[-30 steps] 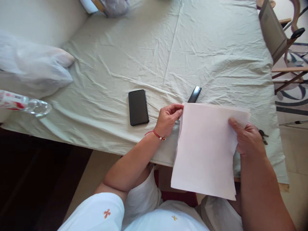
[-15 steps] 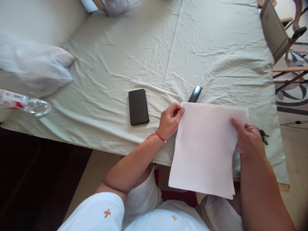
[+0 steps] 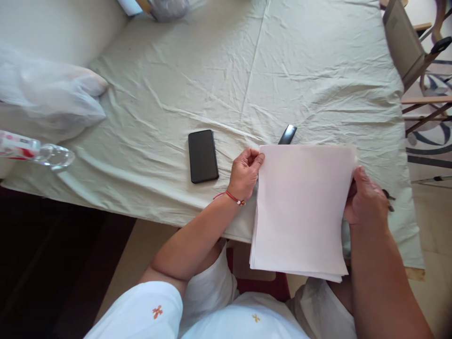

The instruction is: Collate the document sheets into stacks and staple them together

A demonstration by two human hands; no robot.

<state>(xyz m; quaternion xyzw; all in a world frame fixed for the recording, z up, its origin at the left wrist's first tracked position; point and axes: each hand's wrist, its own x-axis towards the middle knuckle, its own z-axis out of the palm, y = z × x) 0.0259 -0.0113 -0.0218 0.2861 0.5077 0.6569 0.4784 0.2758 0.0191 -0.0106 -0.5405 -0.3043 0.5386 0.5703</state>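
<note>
Several white paper sheets (image 3: 302, 207) are held in a loose stack over the near edge of the table, their lower edges slightly fanned. My left hand (image 3: 246, 172), with a red string bracelet at the wrist, pinches the top left corner between thumb and fingers. On the opposite side my right hand (image 3: 367, 197) grips the right edge near the top, thumb at the edge and fingers partly hidden behind the sheets. Beyond the top edge a dark glossy object (image 3: 287, 134) sticks out, its lower part covered by the paper. A black smartphone (image 3: 203, 156) lies left of my left hand.
A pale green cloth (image 3: 212, 89) with wrinkles covers the table. At left are a plastic bottle (image 3: 38, 149) lying on its side and a white plastic bag (image 3: 52, 99). Keys (image 3: 389, 195) show behind my right hand. A chair (image 3: 402, 42) stands at right.
The stack's top edge has risen slightly and straightened. My right thumb has moved from the front of the sheets to their right edge. My left hand has shifted slightly left and up.
</note>
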